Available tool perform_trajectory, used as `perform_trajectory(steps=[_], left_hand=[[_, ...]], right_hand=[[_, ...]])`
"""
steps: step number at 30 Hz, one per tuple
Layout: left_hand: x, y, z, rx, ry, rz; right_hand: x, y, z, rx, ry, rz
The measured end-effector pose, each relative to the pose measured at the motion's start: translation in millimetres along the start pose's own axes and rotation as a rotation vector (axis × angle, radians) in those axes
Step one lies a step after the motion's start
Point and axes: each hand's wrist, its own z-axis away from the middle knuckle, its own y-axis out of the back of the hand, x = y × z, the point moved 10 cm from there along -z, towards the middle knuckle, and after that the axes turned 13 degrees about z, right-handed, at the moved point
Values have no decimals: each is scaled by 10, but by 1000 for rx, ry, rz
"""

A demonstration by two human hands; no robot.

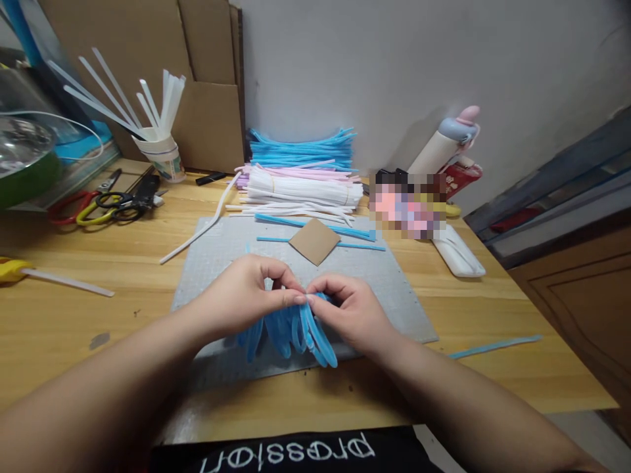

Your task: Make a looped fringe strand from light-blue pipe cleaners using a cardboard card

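Both hands meet above a grey cutting mat (211, 263), fingertips almost touching. My left hand (259, 282) pinches the top of a row of looped blue pipe cleaners (315, 332) with thumb and index finger. From the other side my right hand (350, 305) pinches the same bunch, thumb against fingers. The blue loops hang down below the fingers; the joint between them is hidden by the fingertips. Just beyond the hands, a square of brown cardboard (315, 242) lies cornerwise across straight blue pipe cleaners (362, 247) on the mat.
Bundles of blue (303, 150) and white pipe cleaners (303, 187) lie by the wall. Left are a cup of white sticks (165, 161), scissors (81, 209) and a yellow-handled glue gun (12, 270). A bottle (438, 148) and white pouch (458, 253) are right. One blue strip (497, 346) lies near the right forearm.
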Motion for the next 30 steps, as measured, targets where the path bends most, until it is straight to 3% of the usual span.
perform_trajectory(steps=[7,13,21,30], left_hand=[[-92,-14,-15,-40,66,-61],[-25,-54,-30,-66,-50,-287],[51,-147,-38,-88,-185,-544],[151,-229,3,-115,-258,-583]], right_hand=[[-14,-29,-5,-22,16,88],[31,-147,-17,-204,-27,74],[16,-63,-50,-93,28,222],[-246,18,-1,-31,187,432]])
